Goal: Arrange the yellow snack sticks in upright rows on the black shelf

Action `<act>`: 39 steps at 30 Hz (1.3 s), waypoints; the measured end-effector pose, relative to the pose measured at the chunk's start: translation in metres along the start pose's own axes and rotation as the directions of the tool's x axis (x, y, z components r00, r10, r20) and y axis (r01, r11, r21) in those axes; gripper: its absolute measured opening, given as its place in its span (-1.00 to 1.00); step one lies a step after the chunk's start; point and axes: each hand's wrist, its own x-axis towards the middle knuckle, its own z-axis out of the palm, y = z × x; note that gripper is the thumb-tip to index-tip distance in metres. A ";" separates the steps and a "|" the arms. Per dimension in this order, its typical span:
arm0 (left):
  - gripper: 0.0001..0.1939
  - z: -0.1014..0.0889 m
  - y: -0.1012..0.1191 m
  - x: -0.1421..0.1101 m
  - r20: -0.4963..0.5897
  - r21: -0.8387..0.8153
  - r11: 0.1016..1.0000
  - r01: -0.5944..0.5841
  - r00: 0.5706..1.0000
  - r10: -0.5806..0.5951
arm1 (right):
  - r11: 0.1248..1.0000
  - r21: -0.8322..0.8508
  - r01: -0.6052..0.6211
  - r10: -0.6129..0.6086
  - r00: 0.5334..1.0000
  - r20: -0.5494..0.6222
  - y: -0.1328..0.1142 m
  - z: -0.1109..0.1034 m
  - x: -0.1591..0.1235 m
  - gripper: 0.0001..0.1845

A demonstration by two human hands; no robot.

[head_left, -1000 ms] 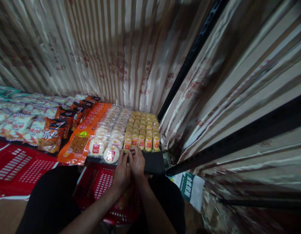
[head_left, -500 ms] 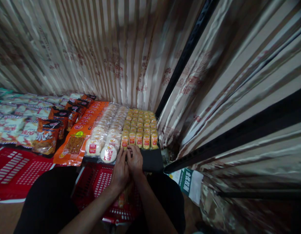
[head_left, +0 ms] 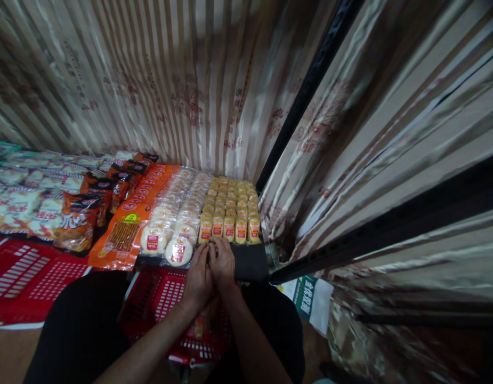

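Note:
My left hand (head_left: 199,274) and my right hand (head_left: 223,262) are side by side at the front edge of a black shelf (head_left: 250,262). Their fingers are curled and meet at the tips; whatever lies between them is hidden. Just beyond the fingertips stand rows of small yellow packaged cakes (head_left: 229,228) with red labels. To the left of my left hand lie round white wrapped crackers (head_left: 178,250) in two rows. Below my wrists a red basket (head_left: 166,298) sits between my knees, with a few yellowish packs (head_left: 201,324) inside, partly covered by my forearms.
Orange bags of sticks (head_left: 124,237), orange-black snack bags (head_left: 76,221) and white bags (head_left: 18,205) line the shelf leftward. Another red basket (head_left: 34,280) is at the left. Black posts (head_left: 302,96) and a striped curtain (head_left: 198,80) close in the back and right.
My view has shifted slightly, moving the shelf a little left in the picture. Both hands stay together at the shelf edge, their fingers shifting only slightly.

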 end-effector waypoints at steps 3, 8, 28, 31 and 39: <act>-0.51 0.002 -0.001 -0.001 -0.011 0.004 1.000 -0.002 1.000 0.002 | 1.000 -0.005 0.019 -0.019 1.000 -0.005 0.000 0.000 -0.001 -0.70; -0.53 0.001 0.002 -0.004 -0.011 0.016 1.000 -0.014 1.000 0.014 | 0.999 0.020 0.032 -0.031 0.998 -0.049 0.000 -0.002 -0.004 -0.72; -0.59 -0.042 -0.002 -0.061 0.238 -0.017 0.995 -0.093 0.967 0.095 | 0.987 0.094 0.134 -0.140 0.988 0.059 -0.014 -0.022 -0.049 -0.76; -0.62 -0.047 -0.016 -0.073 0.283 -0.052 0.995 -0.087 0.954 0.098 | 0.983 0.086 0.165 -0.176 0.974 0.144 -0.022 -0.017 -0.062 -0.75; -0.89 -0.041 -0.081 -0.105 0.445 0.211 0.934 0.289 0.822 -0.355 | 0.980 -0.045 0.194 -0.101 0.681 0.725 0.002 0.038 -0.111 -0.83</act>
